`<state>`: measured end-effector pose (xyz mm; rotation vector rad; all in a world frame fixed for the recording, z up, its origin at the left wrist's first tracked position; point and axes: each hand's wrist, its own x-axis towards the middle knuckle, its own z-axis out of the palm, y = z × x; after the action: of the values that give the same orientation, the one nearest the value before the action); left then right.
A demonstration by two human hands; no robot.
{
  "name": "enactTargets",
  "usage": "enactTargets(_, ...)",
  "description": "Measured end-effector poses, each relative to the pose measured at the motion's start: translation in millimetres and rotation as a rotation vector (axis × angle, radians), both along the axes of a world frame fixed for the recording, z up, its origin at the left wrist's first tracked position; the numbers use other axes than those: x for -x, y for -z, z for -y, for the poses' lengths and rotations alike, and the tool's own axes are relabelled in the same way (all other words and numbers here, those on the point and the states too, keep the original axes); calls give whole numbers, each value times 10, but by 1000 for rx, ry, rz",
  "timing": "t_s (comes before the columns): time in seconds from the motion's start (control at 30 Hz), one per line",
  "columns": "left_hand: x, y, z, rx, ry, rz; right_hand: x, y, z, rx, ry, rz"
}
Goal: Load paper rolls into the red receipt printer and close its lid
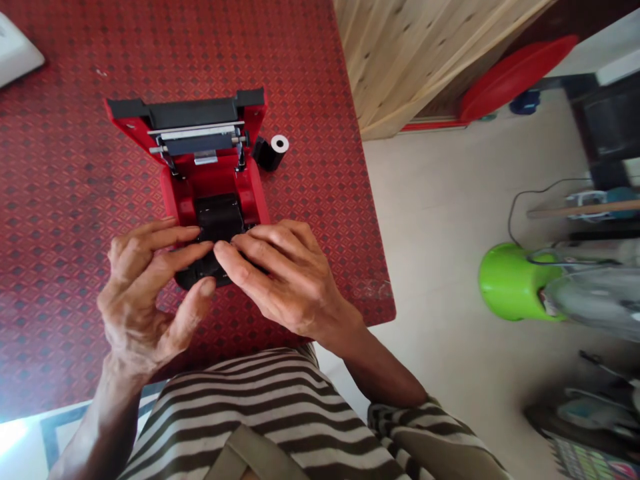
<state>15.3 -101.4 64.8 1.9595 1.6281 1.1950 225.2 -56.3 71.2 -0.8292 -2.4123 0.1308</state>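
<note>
A red and black printer stands on the table with its lid raised, showing a roller and metal bar on the inside. In its red bay lies a glossy black roll. My left hand is at the printer's near left side, thumb apart from the fingers; the fingertips reach over the black front part. From the right, my right hand bends over the front edge, fingers close together, with the index fingertip meeting the left one. What lies under those right fingertips is hidden.
Just right of the printer stands a small black roll with a white end. A white object is at the table's far left. The red patterned table ends on the right; beyond are wooden boards and a green bucket on the floor.
</note>
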Motion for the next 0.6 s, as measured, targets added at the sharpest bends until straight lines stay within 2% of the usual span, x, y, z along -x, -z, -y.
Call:
enactTargets(0.03,5,-11,2,18,-46,33,2,10,10,-6,5,1)
enactTargets(0.17,73,22,-120,78,-364,219,8,30,32,-40,27,13)
enactTargets(0.2,102,44,-180,113,-396,309,8,30,35,-50,30,10)
enactTargets(0.23,132,66,-242,167,-393,437,8,29,36,-59,31,3)
enactTargets(0.3,184,94,-345,326,-306,702,7,27,38,-69,34,-13)
enactTargets(0.37,213,97,-391,441,-219,838,8,29,42,-70,41,-22)
enactTargets(0.5,227,33,-366,484,-200,851,14,49,50,-73,64,-29)
enactTargets(0.6,271,-76,-484,424,-197,830,14,58,55,-89,61,-27)
